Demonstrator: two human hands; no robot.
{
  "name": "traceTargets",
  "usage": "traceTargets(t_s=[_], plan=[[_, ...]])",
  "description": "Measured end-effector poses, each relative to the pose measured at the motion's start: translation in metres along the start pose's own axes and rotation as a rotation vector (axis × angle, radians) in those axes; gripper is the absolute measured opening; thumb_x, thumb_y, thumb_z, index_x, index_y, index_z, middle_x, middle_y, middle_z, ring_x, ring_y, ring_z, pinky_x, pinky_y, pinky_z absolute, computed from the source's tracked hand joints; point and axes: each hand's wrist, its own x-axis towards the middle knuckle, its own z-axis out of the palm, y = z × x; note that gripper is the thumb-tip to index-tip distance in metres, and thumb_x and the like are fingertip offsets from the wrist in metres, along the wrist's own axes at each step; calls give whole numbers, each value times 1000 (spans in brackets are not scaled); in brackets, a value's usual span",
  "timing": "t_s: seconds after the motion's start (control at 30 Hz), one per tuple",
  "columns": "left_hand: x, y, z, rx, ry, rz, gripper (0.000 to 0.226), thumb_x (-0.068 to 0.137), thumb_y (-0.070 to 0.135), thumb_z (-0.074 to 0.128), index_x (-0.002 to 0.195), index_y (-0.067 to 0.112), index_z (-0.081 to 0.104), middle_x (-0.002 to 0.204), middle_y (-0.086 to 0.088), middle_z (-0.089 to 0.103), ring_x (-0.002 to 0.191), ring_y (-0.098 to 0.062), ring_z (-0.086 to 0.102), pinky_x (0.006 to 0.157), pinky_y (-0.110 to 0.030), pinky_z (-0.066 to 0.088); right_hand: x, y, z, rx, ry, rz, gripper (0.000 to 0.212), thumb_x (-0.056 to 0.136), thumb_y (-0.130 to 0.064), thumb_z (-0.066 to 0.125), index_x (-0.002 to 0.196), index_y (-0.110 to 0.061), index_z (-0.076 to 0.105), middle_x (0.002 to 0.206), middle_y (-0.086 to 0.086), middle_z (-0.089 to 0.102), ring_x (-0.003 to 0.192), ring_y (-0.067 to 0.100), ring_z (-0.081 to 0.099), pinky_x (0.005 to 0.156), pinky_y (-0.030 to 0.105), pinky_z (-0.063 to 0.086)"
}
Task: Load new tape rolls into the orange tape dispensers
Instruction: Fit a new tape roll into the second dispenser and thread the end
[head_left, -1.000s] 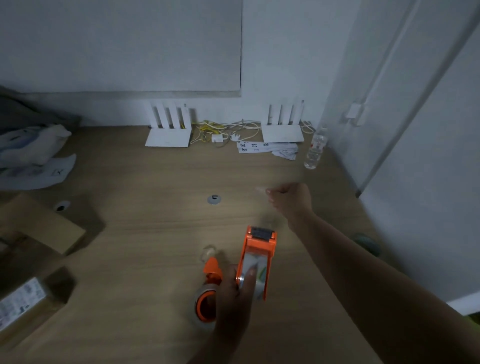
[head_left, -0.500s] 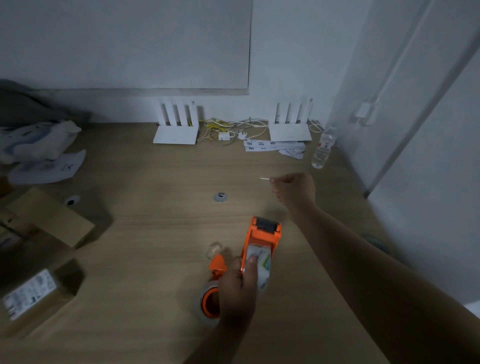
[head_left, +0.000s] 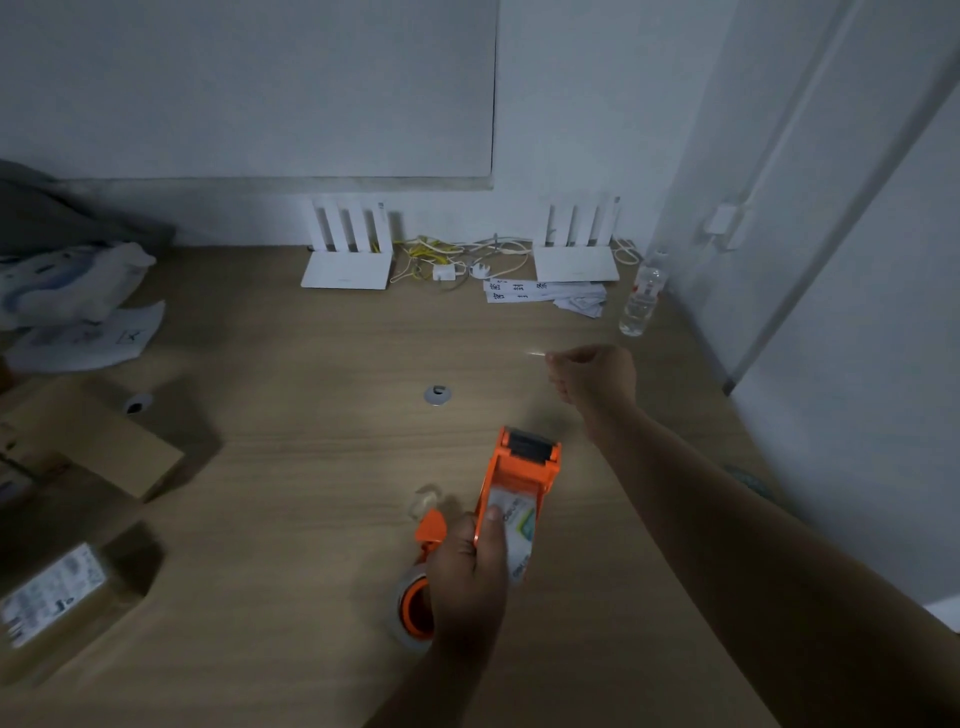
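Observation:
My left hand (head_left: 470, 566) grips an orange tape dispenser (head_left: 522, 478) above the wooden table (head_left: 291, 467), its black cutter end pointing away from me and a labelled tape roll inside it. My right hand (head_left: 592, 371) is stretched out beyond the dispenser, fingers pinched on the end of a clear tape strip (head_left: 535, 353) that runs back toward the dispenser. A second orange dispenser with a tape roll (head_left: 413, 608) lies on the table under my left hand, partly hidden by it.
Two white routers (head_left: 348, 260) (head_left: 576, 254) with cables stand by the back wall, papers beside them. A water bottle (head_left: 641, 296) is at the back right. Cardboard boxes (head_left: 93, 441) lie at the left, with cloth and paper behind. A grey grommet (head_left: 437, 395) sits mid-table.
My right hand has moved farther away from the dispenser, drawing the clear tape out longer. My left hand keeps its hold on the dispenser.

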Motion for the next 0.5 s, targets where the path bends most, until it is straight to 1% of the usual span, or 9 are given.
traceTargets(t_s=[0.07, 0.13, 0.2, 0.23, 0.27, 0.33, 0.37, 0.43, 0.5], plan=[[-4, 5, -3, -6, -6, 12, 43, 91, 33, 56, 57, 6, 54, 48, -1, 54, 49, -1, 56, 45, -9, 36, 2, 0, -2, 29, -26, 52, 31, 73, -23, 76, 45, -12, 68, 48, 3, 64, 44, 18, 52, 58, 32, 48], [-6, 3, -4, -15, -7, 11, 44, 89, 32, 58, 56, 4, 53, 46, -6, 52, 48, 0, 55, 44, -9, 36, 3, 1, -2, 25, -43, 68, 31, 74, -21, 76, 46, -9, 66, 52, 8, 65, 47, 20, 53, 58, 32, 48], [-6, -2, -6, -7, 4, 7, 50, 84, 46, 51, 57, 4, 54, 52, -13, 57, 50, -9, 56, 46, -21, 42, 3, 2, 0, 12, -56, 72, 29, 73, -21, 76, 48, -9, 66, 54, 8, 66, 49, 21, 54, 57, 32, 48], [-6, -5, -7, 13, 18, 8, 51, 82, 50, 48, 58, 5, 55, 53, -13, 58, 51, -14, 56, 50, -28, 44, 3, 3, 2, 3, -62, 72, 28, 73, -22, 77, 49, -9, 67, 53, 7, 66, 48, 21, 55, 56, 31, 48], [-6, -5, -7, 15, 25, 14, 52, 82, 51, 46, 59, 6, 55, 54, -11, 58, 52, -15, 57, 51, -29, 45, 3, 5, 3, -9, -69, 74, 28, 72, -22, 77, 50, -9, 67, 51, 6, 65, 46, 19, 54, 55, 30, 47], [-7, -4, -9, -40, 9, 30, 51, 82, 50, 46, 60, 4, 56, 54, -10, 56, 50, -10, 55, 50, -23, 44, 3, 8, 3, -37, -97, 82, 26, 74, -21, 77, 52, -9, 68, 49, 4, 62, 42, 16, 52, 52, 28, 44], [-8, -3, -10, -59, -4, 46, 51, 82, 48, 47, 61, 2, 56, 56, -12, 55, 49, -8, 53, 50, -24, 43, 2, 11, 3, -50, -119, 88, 25, 75, -20, 76, 54, -8, 69, 49, 4, 61, 41, 15, 50, 51, 27, 42], [-9, -4, -11, -50, -14, 69, 52, 83, 46, 48, 62, 0, 56, 56, -15, 55, 49, -16, 53, 53, -35, 46, 1, 15, 3, -49, -166, 111, 18, 76, -18, 75, 65, -4, 70, 54, 7, 59, 44, 16, 48, 49, 27, 40], [-9, -9, -12, -20, 2, 74, 49, 84, 45, 49, 62, 2, 56, 56, -17, 56, 54, -28, 54, 55, -42, 49, -1, 17, 4, -25, -203, 138, 11, 77, -14, 74, 77, -5, 68, 58, 10, 57, 46, 17, 47, 47, 27, 38]])
